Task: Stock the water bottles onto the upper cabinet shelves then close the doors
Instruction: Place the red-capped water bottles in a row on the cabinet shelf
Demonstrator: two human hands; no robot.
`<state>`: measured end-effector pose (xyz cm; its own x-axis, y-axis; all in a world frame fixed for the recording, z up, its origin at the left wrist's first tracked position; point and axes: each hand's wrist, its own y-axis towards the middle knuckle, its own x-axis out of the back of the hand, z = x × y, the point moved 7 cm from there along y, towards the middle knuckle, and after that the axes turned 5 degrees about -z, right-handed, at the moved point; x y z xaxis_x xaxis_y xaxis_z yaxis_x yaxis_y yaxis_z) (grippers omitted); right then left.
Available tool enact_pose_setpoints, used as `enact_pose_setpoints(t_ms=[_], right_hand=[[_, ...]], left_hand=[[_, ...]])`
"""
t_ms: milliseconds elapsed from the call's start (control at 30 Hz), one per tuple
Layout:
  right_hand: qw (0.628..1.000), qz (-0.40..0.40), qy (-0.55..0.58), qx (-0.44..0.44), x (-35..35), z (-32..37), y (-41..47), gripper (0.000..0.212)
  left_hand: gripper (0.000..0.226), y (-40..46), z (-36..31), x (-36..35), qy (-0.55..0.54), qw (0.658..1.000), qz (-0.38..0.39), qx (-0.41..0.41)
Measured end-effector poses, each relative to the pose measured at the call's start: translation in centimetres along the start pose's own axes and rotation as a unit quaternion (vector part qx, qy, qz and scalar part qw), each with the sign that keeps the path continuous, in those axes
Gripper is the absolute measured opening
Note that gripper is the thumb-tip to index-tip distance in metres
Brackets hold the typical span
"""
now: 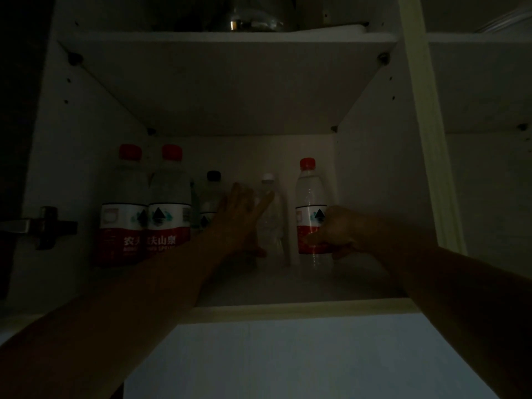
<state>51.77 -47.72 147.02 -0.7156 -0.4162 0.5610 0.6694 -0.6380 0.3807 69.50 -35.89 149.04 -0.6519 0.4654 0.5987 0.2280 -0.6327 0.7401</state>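
Nearest the camera, both forearms reach up and in over the front edge of the lower shelf point(288, 308) of the open upper cabinet. The right hand point(334, 233) has its fingers curled round the lower label of a red-capped water bottle point(311, 208), which stands upright on the shelf toward the right wall, its long axis vertical. The left hand point(241, 214) lies a little deeper, fingers straight and spread, seemingly flat against a clear white-capped bottle point(272, 217) just left of the held one; the dim light hides whether it truly touches. That gap between the two bottles is narrow, so the held bottle likely has room only to slide straight back or stay put. To the left, two larger red-capped bottles point(144, 208) stand touching at the shelf front, and a black-capped bottle point(211, 197) sits behind them. Open shelf remains in front of the centre bottles. Overhead, the upper shelf point(224, 41) carries a metal vessel point(250, 21). A door hinge point(43, 226) shows on the left wall; the doors are not yet closed.
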Motion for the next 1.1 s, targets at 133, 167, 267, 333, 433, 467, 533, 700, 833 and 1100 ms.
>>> enact_pose_setpoints(t_ms=[133, 167, 267, 333, 433, 467, 533, 700, 833, 1100], right_hand=[[1.000, 0.003, 0.002, -0.003, -0.2, -0.1, 0.4, 0.069], [1.000, 0.003, 0.000, -0.004, -0.1, -0.1, 0.5, 0.068], [1.000, 0.005, -0.008, -0.005, -0.1, -0.1, 0.8, 0.062], [1.000, 0.005, -0.018, -0.004, -0.2, -0.1, 1.1, 0.060], [0.999, 0.015, -0.035, 0.000, -0.4, 0.1, 1.6, 0.060], [0.999, 0.020, -0.039, -0.003, -0.5, 0.1, 1.7, 0.059], [0.999, 0.027, -0.043, -0.008, -0.5, 0.3, 2.0, 0.058], [0.997, 0.043, -0.060, -0.007, -1.3, 0.4, 3.0, 0.054], [0.997, 0.053, -0.064, -0.004, -2.0, 0.6, 3.7, 0.051], [0.989, 0.017, -0.126, 0.070, -3.0, 1.1, 5.0, 0.056]], left_hand=[[0.139, 0.1, -0.6, 0.1, -0.026, 1.000, -0.003, 0.013], [0.138, 0.1, -0.7, 0.2, -0.026, 1.000, -0.006, 0.016], [0.139, 0.3, -0.9, 0.5, -0.011, 1.000, -0.015, 0.023], [0.140, 0.4, -1.0, 0.4, 0.000, 0.999, -0.016, 0.029], [0.139, 0.5, -1.0, 0.0, 0.009, 0.999, -0.025, 0.031], [0.139, 0.5, -0.9, -0.2, 0.005, 0.999, -0.025, 0.032], [0.140, 0.6, -0.7, -0.3, -0.005, 0.999, -0.031, 0.029], [0.139, 0.8, -0.7, -0.2, -0.004, 1.000, -0.012, 0.022], [0.140, 0.6, -1.0, 0.4, 0.005, 1.000, 0.000, 0.025], [0.139, 0.1, -1.3, 1.0, 0.019, 0.999, -0.006, 0.027]])
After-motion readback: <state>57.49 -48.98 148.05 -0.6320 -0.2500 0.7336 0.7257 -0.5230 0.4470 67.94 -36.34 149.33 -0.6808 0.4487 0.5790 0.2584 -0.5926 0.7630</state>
